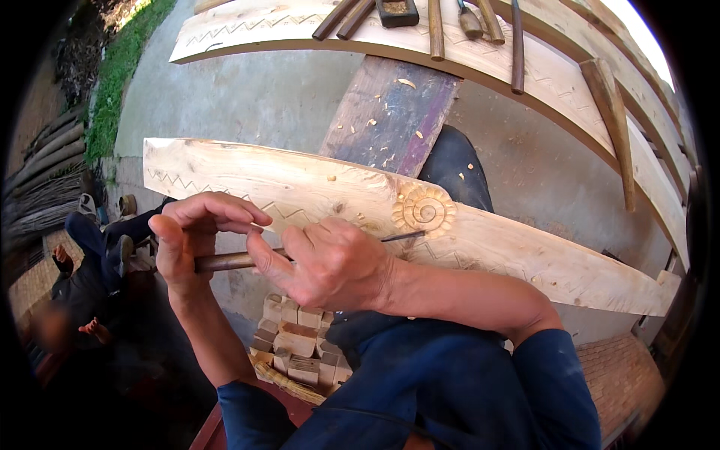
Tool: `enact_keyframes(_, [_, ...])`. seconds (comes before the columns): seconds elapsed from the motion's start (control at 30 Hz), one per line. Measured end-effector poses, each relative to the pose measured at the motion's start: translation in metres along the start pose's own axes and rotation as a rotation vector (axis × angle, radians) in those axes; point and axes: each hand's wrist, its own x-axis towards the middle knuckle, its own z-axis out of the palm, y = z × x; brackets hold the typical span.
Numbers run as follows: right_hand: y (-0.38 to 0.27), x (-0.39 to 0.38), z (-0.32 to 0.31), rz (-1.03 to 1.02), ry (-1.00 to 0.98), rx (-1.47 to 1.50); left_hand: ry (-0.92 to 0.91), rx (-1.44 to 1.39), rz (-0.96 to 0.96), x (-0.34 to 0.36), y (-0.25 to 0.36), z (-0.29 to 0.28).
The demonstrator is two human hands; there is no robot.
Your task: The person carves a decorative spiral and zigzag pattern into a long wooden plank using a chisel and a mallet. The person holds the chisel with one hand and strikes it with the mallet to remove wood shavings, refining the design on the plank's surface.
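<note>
A long pale wooden plank (525, 247) lies across in front of me, with a zigzag line and a round flower rosette (424, 211) carved into it. A chisel with a brown wooden handle (223, 261) and a thin dark blade (403, 236) points at the rosette's lower left edge. My left hand (191, 236) wraps the rear of the handle, thumb up, fingers curled over. Gripping the shaft further forward is my right hand (330, 262), which rests against the plank. Both forearms wear blue sleeves.
A second carved plank (300, 34) lies beyond, carrying several chisels and wooden mallet handles (435, 26). A dark board (390, 112) with wood chips spans between the planks. Small wood blocks (296, 345) are stacked below. A person in dark clothes (90, 277) sits at the left.
</note>
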Motion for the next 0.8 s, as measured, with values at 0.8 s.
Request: enact_keyframes(0.8, [-0.001,-0.034,0.011,-0.199,-0.006,0.425,0.231,-0.101,-0.107,-0.11,-0.017,0.068])
